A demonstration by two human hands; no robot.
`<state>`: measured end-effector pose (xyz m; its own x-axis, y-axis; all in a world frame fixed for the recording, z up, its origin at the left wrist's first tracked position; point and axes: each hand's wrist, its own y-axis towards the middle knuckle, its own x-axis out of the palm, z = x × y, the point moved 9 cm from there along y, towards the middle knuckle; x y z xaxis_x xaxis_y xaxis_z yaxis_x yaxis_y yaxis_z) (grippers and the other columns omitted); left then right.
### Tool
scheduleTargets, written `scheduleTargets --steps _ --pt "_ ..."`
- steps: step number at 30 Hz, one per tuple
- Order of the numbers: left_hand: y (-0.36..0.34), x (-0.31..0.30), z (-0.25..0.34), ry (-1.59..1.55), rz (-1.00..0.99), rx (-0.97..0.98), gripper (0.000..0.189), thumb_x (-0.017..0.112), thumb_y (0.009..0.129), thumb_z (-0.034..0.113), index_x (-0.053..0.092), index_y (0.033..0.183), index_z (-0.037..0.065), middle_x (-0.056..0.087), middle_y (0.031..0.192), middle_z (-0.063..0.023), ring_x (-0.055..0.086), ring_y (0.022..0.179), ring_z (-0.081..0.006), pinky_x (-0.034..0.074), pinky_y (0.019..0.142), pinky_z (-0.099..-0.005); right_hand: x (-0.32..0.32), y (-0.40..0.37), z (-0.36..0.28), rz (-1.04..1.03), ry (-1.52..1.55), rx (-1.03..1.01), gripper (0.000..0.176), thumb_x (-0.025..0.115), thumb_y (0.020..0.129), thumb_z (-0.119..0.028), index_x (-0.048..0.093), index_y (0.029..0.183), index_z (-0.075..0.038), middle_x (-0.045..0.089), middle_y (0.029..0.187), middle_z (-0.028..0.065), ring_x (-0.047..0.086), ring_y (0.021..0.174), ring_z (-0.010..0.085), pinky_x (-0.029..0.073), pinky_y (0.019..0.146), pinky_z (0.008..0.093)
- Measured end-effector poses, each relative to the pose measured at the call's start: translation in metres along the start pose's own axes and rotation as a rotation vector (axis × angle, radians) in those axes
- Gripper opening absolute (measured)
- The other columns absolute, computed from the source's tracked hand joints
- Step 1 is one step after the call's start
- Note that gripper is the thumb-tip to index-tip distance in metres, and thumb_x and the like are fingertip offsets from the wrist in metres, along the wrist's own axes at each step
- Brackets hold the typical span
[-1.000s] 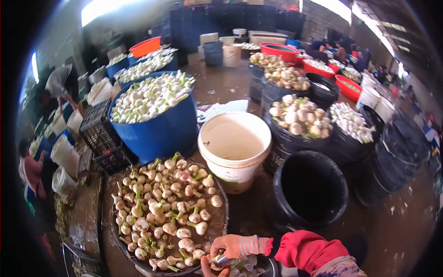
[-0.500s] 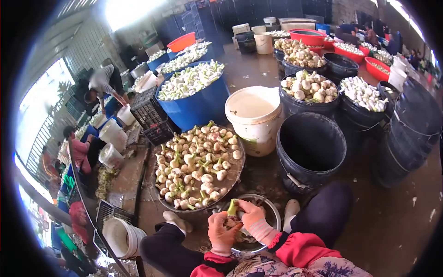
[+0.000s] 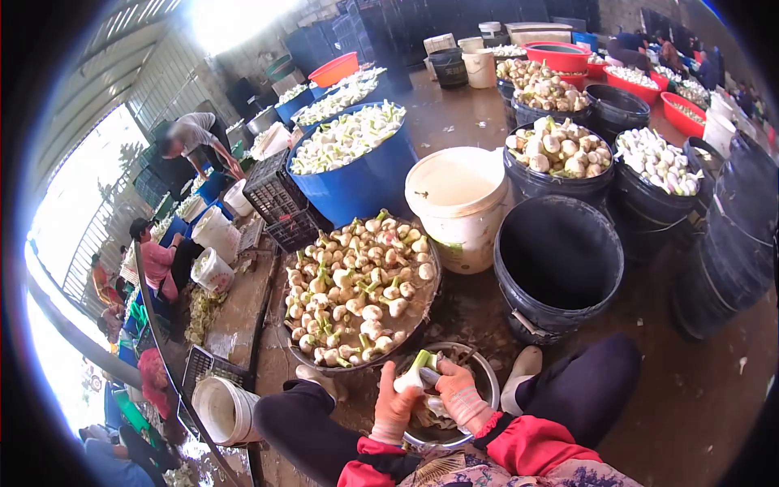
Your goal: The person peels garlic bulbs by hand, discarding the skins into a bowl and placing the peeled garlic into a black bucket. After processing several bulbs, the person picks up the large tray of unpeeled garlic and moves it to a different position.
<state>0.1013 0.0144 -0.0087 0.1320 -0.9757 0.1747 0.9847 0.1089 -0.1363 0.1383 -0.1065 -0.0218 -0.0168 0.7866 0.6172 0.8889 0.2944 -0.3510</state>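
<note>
The gloved left hand [image 3: 394, 410] has its fingers clamped round a garlic bulb [image 3: 412, 378] held just over the metal bowl [image 3: 485, 381] between the knees, while the right hand [image 3: 456, 391] curls against the bulb, its grip too small to read. Peeling likely goes best with the bulb steady and low so loose skin drops in. The bulb is round, papery white, stiff green stalk up.

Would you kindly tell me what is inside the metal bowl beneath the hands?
Pale garlic trimmings lie in the metal bowl. The left hand, holding a garlic bulb, and the right hand cover the rest of its inside.
</note>
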Motion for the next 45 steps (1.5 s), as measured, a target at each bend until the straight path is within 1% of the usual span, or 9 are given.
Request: scheduleTargets --steps 1,10,13,17,28,31,35,41,45 --pt "-0.001 0.006 0.026 0.397 0.045 0.286 0.095 0.072 0.074 0.049 0.020 0.142 0.006 0.055 0.101 -0.0112 0.057 0.083 -0.0182 0.049 0.069 -0.0292 -0.003 0.003 0.005 0.002 0.002 0.010 0.023 0.053 0.082 0.000 0.063 0.103 -0.002 0.063 0.096 0.0034 0.058 0.089 0.0115 0.046 0.079 0.0262" --pt "0.016 -0.036 -0.050 -0.473 0.363 -0.287 0.060 0.060 0.083 0.051 0.040 0.118 0.008 0.059 0.102 -0.0069 0.063 0.085 -0.0224 0.056 0.059 -0.0366 -0.008 0.014 0.005 -0.033 -0.280 -0.127 0.030 0.051 0.083 0.001 0.064 0.109 -0.006 0.064 0.094 -0.0001 0.057 0.083 0.0078 0.047 0.069 0.0205" --pt "0.006 -0.005 -0.009 -0.367 0.190 0.005 0.071 0.071 0.076 0.044 0.033 0.126 0.010 0.054 0.114 -0.0116 0.056 0.104 -0.0252 0.047 0.089 -0.0446 -0.014 0.013 0.003 0.026 -0.357 -0.117 0.029 0.050 0.082 0.001 0.063 0.108 -0.006 0.066 0.093 0.0035 0.059 0.082 0.0103 0.047 0.071 0.0231" --pt "0.012 -0.024 -0.008 -0.240 0.382 0.128 0.075 0.075 0.075 0.038 0.033 0.127 0.004 0.052 0.106 -0.0087 0.052 0.097 -0.0187 0.047 0.082 -0.0345 0.020 -0.004 -0.019 -0.101 -0.789 -0.457 0.025 0.055 0.082 -0.004 0.062 0.106 -0.005 0.066 0.091 0.0124 0.062 0.082 0.0178 0.047 0.075 0.0278" --pt "-0.009 -0.046 -0.002 -0.225 0.455 0.072 0.050 0.058 0.083 0.054 0.060 0.093 0.005 0.062 0.089 -0.0092 0.062 0.078 -0.0233 0.053 0.052 -0.0313 -0.050 0.029 -0.013 0.082 -0.336 -0.225 0.017 0.059 0.083 -0.005 0.064 0.099 -0.003 0.065 0.089 0.0027 0.060 0.080 0.0103 0.048 0.070 0.0239" --pt "-0.007 -0.060 -0.024 -0.880 0.427 -0.085 0.053 0.056 0.080 0.060 0.061 0.092 0.009 0.062 0.083 -0.0079 0.062 0.085 -0.0285 0.053 0.072 -0.0438 -0.071 0.042 -0.013 0.098 0.050 -0.105 0.018 0.056 0.084 -0.002 0.065 0.100 -0.004 0.065 0.089 0.0029 0.060 0.075 0.0093 0.050 0.065 0.0247" --pt "-0.008 -0.076 -0.031 -1.052 0.303 -0.161 0.059 0.056 0.076 0.066 0.062 0.095 0.010 0.064 0.089 -0.0082 0.061 0.082 -0.0288 0.050 0.069 -0.0428 -0.038 0.029 -0.012 -0.266 -1.188 -0.194 0.020 0.060 0.082 -0.009 0.065 0.101 -0.007 0.067 0.093 0.0098 0.064 0.091 0.0212 0.049 0.080 0.0289" --pt "-0.006 -0.059 -0.027 -0.351 0.282 -0.156 0.061 0.049 0.086 0.059 0.060 0.105 0.003 0.062 0.087 -0.0056 0.060 0.075 -0.0168 0.049 0.070 -0.0279 0.013 0.018 0.053 -0.409 -0.274 0.104 0.045 0.049 0.080 0.005 0.052 0.124 -0.003 0.059 0.119 0.0102 0.056 0.109 0.0149 0.042 0.092 0.0251" --pt "-0.001 -0.055 -0.022 -0.161 0.214 -0.127 0.049 0.056 0.088 0.047 0.058 0.107 0.002 0.061 0.091 -0.0062 0.060 0.080 -0.0178 0.049 0.074 -0.0296 0.012 0.022 0.024 -0.209 -0.586 -0.029 0.028 0.053 0.085 0.004 0.060 0.112 -0.002 0.060 0.111 0.0061 0.060 0.100 0.0156 0.049 0.084 0.0262"
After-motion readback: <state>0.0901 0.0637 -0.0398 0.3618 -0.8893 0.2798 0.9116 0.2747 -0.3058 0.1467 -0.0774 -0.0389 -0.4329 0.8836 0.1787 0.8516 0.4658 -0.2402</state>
